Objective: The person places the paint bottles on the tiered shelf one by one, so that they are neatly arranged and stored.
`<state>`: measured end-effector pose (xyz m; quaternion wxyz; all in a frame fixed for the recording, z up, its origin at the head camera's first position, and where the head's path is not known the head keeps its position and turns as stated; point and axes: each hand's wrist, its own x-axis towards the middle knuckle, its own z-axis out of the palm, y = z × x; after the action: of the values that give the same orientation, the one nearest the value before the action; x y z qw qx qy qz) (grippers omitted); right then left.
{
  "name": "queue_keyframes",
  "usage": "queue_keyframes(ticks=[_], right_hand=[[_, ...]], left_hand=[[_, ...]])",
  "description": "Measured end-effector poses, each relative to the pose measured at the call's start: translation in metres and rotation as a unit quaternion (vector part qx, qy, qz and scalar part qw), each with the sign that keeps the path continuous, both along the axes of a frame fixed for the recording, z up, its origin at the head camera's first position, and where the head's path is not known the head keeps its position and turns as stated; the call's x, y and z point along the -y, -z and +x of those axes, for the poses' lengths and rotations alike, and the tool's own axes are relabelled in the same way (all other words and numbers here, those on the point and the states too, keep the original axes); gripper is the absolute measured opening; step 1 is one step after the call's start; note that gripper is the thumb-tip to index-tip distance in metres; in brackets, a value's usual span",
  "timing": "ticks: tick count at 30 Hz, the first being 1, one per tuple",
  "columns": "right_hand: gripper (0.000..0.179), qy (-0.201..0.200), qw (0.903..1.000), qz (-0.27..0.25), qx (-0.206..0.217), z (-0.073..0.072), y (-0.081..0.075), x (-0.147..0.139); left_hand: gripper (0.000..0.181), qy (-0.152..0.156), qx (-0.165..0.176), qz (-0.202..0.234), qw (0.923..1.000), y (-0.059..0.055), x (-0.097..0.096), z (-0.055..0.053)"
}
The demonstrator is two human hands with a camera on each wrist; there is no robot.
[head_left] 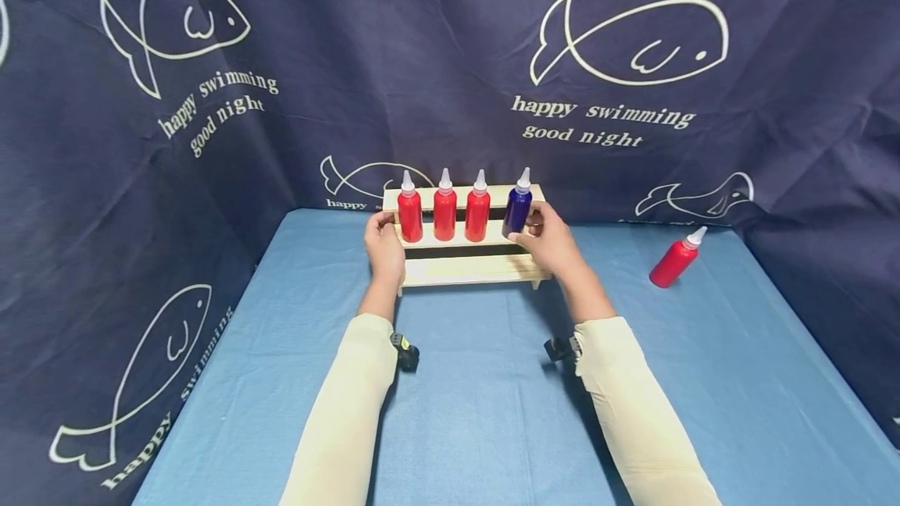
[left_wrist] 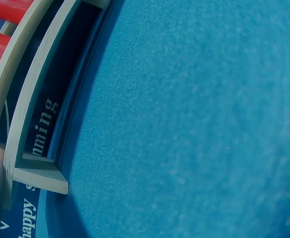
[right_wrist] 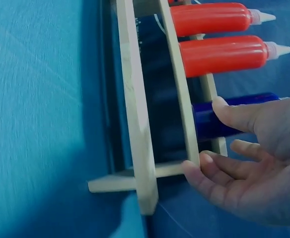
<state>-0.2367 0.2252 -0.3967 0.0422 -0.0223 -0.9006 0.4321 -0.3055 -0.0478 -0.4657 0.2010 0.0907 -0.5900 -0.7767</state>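
A three-tier wooden rack (head_left: 478, 270) stands at the back of the table. On its middle tier are three red squeeze bottles (head_left: 444, 215) and one blue squeeze bottle (head_left: 517, 213), all upright with white pointed tips. My left hand (head_left: 385, 250) grips the rack's left end; only its edge shows in the left wrist view. My right hand (head_left: 553, 242) is around the blue bottle at the right end. In the right wrist view its thumb (right_wrist: 234, 116) crosses the bottle's front, while the lower fingertips touch the end of the wooden shelf.
Another red squeeze bottle (head_left: 675, 260) leans on the blue tabletop (head_left: 464, 412) at the right. Dark blue fabric (head_left: 450, 84) printed with white fish and lettering hangs behind and along both sides of the table.
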Motion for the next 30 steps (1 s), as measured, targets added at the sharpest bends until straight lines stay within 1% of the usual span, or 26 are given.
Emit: queue_keyframes(ticks=[3, 6, 8, 12, 15, 19, 23, 26, 30], right_hand=[[0.068, -0.005, 1.0, -0.002, -0.001, 0.004, -0.003, -0.008], [0.07, -0.005, 1.0, 0.005, -0.004, 0.01, -0.008, -0.015], [0.068, 0.002, 1.0, 0.008, -0.006, 0.016, -0.01, -0.02], [0.058, 0.032, 0.999, 0.011, -0.029, 0.029, -0.012, -0.03], [0.049, 0.073, 0.9949, 0.004, -0.069, 0.035, -0.012, -0.036], [0.041, 0.137, 0.9832, -0.016, -0.12, 0.039, -0.014, -0.043], [0.037, 0.189, 0.9681, -0.03, -0.162, 0.044, -0.018, -0.053], [0.037, 0.215, 0.9564, -0.027, -0.196, 0.049, -0.019, -0.062], [0.039, 0.235, 0.9411, 0.0, -0.243, 0.055, -0.016, -0.075]], left_hand=[[0.026, 0.0, -0.002, 0.0, 1.0, -0.002, 0.001, -0.002], [0.027, -0.003, -0.005, -0.001, 1.0, -0.003, 0.001, -0.003], [0.027, -0.005, -0.005, -0.002, 1.0, -0.004, 0.001, -0.002], [0.027, -0.004, 0.003, -0.002, 1.0, -0.003, 0.0, 0.002], [0.027, -0.002, 0.002, 0.0, 1.0, -0.002, 0.0, 0.002], [0.026, -0.008, -0.003, -0.002, 1.0, 0.0, 0.001, 0.002], [0.027, -0.008, -0.005, -0.003, 0.9999, 0.0, 0.001, 0.001], [0.027, -0.005, -0.008, 0.002, 0.9999, 0.001, 0.001, 0.0], [0.028, -0.003, -0.011, 0.006, 0.9999, 0.002, 0.0, -0.001]])
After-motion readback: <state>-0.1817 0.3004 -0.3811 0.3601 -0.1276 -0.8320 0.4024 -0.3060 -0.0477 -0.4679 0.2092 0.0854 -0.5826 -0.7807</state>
